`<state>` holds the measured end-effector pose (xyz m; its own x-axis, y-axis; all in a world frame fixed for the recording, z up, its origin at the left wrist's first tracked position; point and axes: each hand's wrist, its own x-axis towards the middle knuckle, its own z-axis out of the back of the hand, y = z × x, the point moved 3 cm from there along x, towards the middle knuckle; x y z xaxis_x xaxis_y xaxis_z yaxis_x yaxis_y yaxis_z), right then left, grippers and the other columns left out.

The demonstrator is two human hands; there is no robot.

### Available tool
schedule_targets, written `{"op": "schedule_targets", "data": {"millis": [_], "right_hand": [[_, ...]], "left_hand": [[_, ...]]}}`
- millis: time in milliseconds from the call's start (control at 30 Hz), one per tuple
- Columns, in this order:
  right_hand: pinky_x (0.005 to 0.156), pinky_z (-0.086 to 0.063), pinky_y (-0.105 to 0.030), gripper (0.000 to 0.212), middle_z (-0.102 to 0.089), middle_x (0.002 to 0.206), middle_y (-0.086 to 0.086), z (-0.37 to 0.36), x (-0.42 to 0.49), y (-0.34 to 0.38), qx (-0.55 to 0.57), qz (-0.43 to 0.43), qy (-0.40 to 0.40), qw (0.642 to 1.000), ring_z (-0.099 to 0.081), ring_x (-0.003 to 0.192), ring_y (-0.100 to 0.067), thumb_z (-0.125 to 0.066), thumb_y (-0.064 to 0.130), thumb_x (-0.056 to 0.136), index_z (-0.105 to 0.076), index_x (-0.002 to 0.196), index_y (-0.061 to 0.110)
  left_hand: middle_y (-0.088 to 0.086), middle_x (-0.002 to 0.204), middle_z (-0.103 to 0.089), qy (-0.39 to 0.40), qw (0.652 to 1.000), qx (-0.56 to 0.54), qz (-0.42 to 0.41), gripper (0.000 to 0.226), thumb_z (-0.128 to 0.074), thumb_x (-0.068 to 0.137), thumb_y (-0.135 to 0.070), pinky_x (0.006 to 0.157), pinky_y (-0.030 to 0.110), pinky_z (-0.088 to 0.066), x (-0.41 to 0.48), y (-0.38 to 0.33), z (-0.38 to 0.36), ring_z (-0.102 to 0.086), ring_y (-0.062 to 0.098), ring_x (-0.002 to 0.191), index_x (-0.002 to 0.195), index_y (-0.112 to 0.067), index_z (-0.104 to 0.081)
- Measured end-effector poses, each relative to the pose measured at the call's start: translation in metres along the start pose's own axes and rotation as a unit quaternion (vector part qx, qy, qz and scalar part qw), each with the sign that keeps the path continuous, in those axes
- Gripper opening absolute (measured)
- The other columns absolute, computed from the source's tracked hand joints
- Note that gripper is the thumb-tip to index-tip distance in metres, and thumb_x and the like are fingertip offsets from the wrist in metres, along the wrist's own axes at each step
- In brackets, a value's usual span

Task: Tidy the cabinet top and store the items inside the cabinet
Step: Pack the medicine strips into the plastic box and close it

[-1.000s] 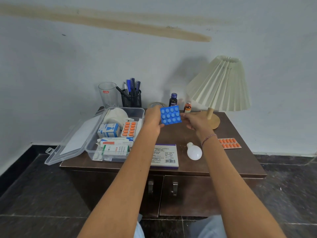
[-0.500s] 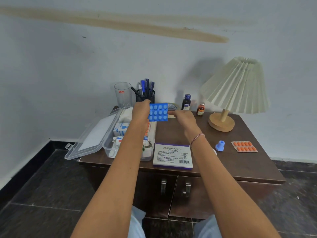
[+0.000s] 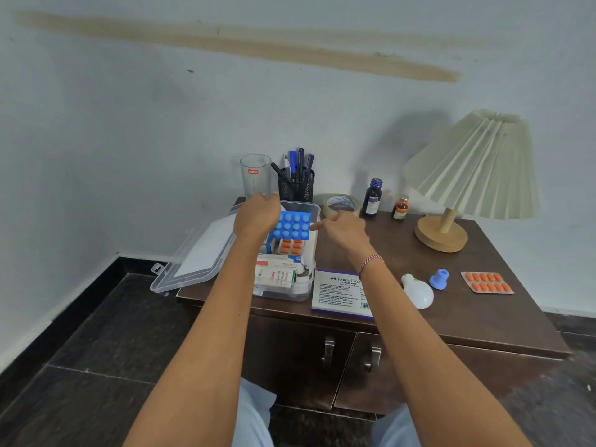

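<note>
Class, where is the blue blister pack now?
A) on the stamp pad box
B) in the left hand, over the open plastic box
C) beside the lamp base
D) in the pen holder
B: the left hand grips the blue blister pack above the open plastic box.

- Left hand (image 3: 256, 217) gripped a blue pack (image 3: 293, 225) over the clear box (image 3: 308, 279).
- Right hand (image 3: 343, 229) hovered just beside the pack, forefinger out.
- Bulb (image 3: 419, 293), stamp pad (image 3: 335, 295) and orange pack (image 3: 487, 282) lay on the cabinet (image 3: 403, 253).
</note>
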<state>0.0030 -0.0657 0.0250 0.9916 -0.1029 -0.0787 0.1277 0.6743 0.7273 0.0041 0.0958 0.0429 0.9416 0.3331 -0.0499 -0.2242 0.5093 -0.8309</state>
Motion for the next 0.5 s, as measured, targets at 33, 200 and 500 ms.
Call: {"op": "schedule_targets", "data": {"millis": [33, 200, 500], "right_hand": [[0.110, -0.030, -0.051, 0.028, -0.046, 0.138, -0.010, -0.001, 0.000, 0.000, -0.028, 0.008, -0.005, 1.000, -0.034, 0.132, -0.029, -0.046, 0.028, 0.093, -0.074, 0.099, 0.031], [0.112, -0.020, -0.054, 0.030, -0.040, 0.146, -0.002, -0.002, -0.001, 0.001, -0.100, 0.039, -0.029, 0.994, -0.026, 0.138, -0.027, -0.046, 0.025, 0.093, -0.073, 0.106, 0.020], [0.106, -0.035, -0.050, 0.033, -0.055, 0.129, -0.012, -0.002, -0.007, 0.010, -0.149, 0.057, -0.017, 0.987, -0.043, 0.124, -0.030, -0.043, 0.023, 0.095, -0.065, 0.117, 0.010]], "left_hand": [[0.016, 0.122, -0.062, 0.002, 1.000, 0.015, -0.004, 0.049, -0.031, 0.097, -0.042, 0.101, 0.046, -0.043, 0.001, 0.001, 0.000, -0.059, 0.031, 0.112, 0.128, -0.007, -0.048], [0.018, 0.120, -0.063, 0.008, 0.998, 0.062, -0.020, 0.055, -0.028, 0.098, -0.045, 0.100, 0.046, -0.044, 0.003, 0.004, -0.003, -0.060, 0.032, 0.111, 0.122, -0.003, -0.055], [0.016, 0.115, -0.065, 0.001, 0.991, 0.131, -0.038, 0.058, -0.028, 0.097, -0.049, 0.097, 0.045, -0.046, 0.005, 0.002, -0.009, -0.062, 0.031, 0.107, 0.115, -0.005, -0.061]]}}
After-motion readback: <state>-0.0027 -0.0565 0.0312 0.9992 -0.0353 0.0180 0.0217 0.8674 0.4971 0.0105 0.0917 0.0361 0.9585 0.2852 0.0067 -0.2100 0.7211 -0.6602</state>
